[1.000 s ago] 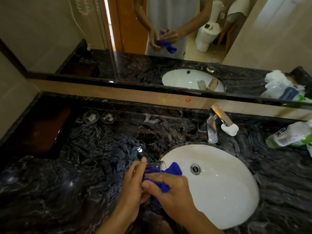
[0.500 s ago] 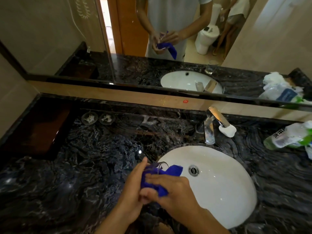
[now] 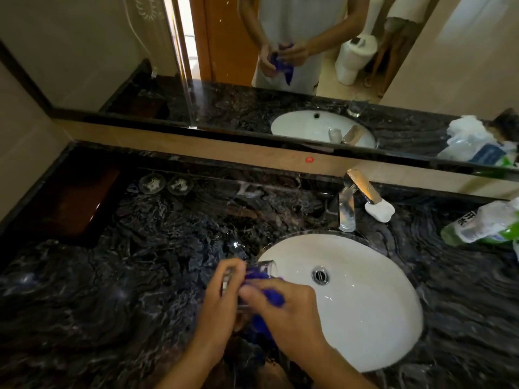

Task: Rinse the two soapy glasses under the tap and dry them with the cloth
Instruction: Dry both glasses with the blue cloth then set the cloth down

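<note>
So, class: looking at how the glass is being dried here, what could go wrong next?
1. The glass lies tilted in the left hand above the stone counter beside the basin; a slip could chip it.
2. The right hand works the blue cloth against it; hard twisting might crack it or jolt it loose.

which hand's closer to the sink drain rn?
Right. The right hand, gripping the blue cloth, sits over the near-left rim of the basin, just below-left of the drain. The left hand holds the glass farther left, over the counter.
</note>
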The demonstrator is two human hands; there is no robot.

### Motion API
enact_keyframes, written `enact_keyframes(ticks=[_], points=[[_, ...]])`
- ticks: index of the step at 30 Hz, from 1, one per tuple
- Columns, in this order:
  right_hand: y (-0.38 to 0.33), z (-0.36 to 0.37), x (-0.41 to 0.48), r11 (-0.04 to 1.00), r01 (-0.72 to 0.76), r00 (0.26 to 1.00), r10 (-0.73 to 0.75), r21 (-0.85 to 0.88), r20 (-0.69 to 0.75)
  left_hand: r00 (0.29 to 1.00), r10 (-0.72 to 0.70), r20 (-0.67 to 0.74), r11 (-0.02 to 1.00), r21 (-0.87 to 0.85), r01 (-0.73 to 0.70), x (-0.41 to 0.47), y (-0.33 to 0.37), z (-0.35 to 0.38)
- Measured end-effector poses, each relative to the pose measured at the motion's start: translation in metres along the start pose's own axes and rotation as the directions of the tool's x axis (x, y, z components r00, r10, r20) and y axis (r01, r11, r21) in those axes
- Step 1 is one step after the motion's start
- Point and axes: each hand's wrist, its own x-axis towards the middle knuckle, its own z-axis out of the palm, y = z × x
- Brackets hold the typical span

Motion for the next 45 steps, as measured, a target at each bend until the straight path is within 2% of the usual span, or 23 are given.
enact_keyframes(ticks=[2,3,5,7,10,12,15,16,18,19,20,22,23,25,27,28,30,32,35,37,40,43,45], points=[[0.022,-0.001,-0.002,0.918,0.331,0.944,-0.317,-0.218,0.095,0.956,-0.291,0.018,0.925,-0.25,0.286,0.0,0.008,0.007],[0.023,-0.001,-0.002,0.926,0.331,0.942,-0.313,-0.18,0.121,0.953,-0.302,-0.002,0.917,-0.273,0.29,-0.001,0.01,0.01],[0.016,0.001,-0.005,0.987,0.155,0.985,-0.152,-0.034,0.079,0.984,-0.124,-0.126,0.979,-0.179,0.101,-0.008,0.001,0.015],[0.001,0.008,-0.006,0.961,-0.151,0.988,0.144,0.233,0.047,0.945,0.254,-0.206,0.961,0.167,-0.222,-0.011,-0.013,0.009],[-0.005,0.011,-0.001,0.626,-0.57,0.799,0.573,0.532,0.183,0.795,0.606,0.004,0.7,0.471,-0.536,-0.004,-0.035,-0.012],[-0.01,0.008,0.0,0.483,-0.672,0.713,0.626,0.562,0.315,0.734,0.671,0.106,0.609,0.486,-0.627,-0.001,-0.038,-0.024],[-0.011,0.011,-0.005,0.465,-0.69,0.709,0.588,0.554,0.39,0.681,0.713,0.166,0.555,0.459,-0.693,0.0,-0.036,-0.034],[-0.01,0.013,-0.008,0.514,-0.669,0.736,0.559,0.537,0.382,0.695,0.699,0.166,0.577,0.442,-0.686,0.0,-0.033,-0.035],[-0.004,0.015,-0.014,0.779,-0.462,0.887,0.409,0.423,0.214,0.819,0.568,0.084,0.743,0.377,-0.554,-0.004,-0.028,-0.03],[0.0,0.016,-0.015,0.93,-0.259,0.965,0.238,0.259,0.111,0.913,0.408,0.01,0.876,0.277,-0.394,-0.007,-0.022,-0.025],[0.006,0.016,-0.016,0.998,-0.027,0.998,0.023,0.062,0.065,0.985,0.165,-0.043,0.984,0.083,-0.161,-0.009,-0.015,-0.02],[0.02,0.022,-0.02,0.929,0.297,0.954,-0.276,-0.222,0.119,0.958,-0.288,0.009,0.917,-0.287,0.279,-0.005,-0.009,-0.016],[0.025,0.025,-0.022,0.914,0.334,0.941,-0.308,-0.233,0.138,0.933,-0.358,0.02,0.874,-0.345,0.343,-0.004,-0.009,-0.015],[0.022,0.032,-0.027,0.973,0.203,0.978,-0.196,-0.109,0.075,0.97,-0.227,-0.084,0.934,-0.3,0.193,-0.006,-0.015,-0.015],[0.006,0.041,-0.031,0.989,-0.09,0.996,0.088,0.119,0.026,0.978,0.101,-0.183,0.991,-0.073,-0.116,-0.012,-0.027,-0.02],[0.001,0.044,-0.031,0.929,-0.273,0.961,0.274,0.251,0.034,0.954,0.251,-0.162,0.968,0.066,-0.244,-0.011,-0.035,-0.026],[-0.004,0.044,-0.029,0.671,-0.555,0.811,0.567,0.492,0.143,0.922,0.381,-0.074,0.909,0.214,-0.359,-0.008,-0.047,-0.039],[-0.009,0.041,-0.03,0.506,-0.646,0.722,0.648,0.572,0.243,0.947,0.313,-0.077,0.943,0.149,-0.299,-0.009,-0.048,-0.045],[-0.014,0.038,-0.038,0.492,-0.668,0.705,0.66,0.559,0.261,0.989,0.071,-0.127,0.984,-0.153,-0.09,-0.014,-0.05,-0.045],[-0.02,0.032,-0.044,0.458,-0.686,0.688,0.662,0.565,0.298,0.984,-0.147,-0.105,0.914,-0.394,0.094,-0.014,-0.048,-0.044],[-0.031,0.016,-0.052,0.408,-0.699,0.676,0.645,0.588,0.356,0.938,-0.346,0.008,0.772,-0.566,0.289,-0.01,-0.04,-0.05],[-0.049,0.0,-0.054,0.41,-0.612,0.715,0.653,0.677,0.251,0.918,-0.393,0.048,0.701,-0.63,0.333,-0.006,-0.033,-0.059],[-0.061,-0.006,-0.052,0.528,-0.494,0.785,0.613,0.691,0.092,0.91,-0.414,0.04,0.704,-0.619,0.348,-0.003,-0.029,-0.058]])
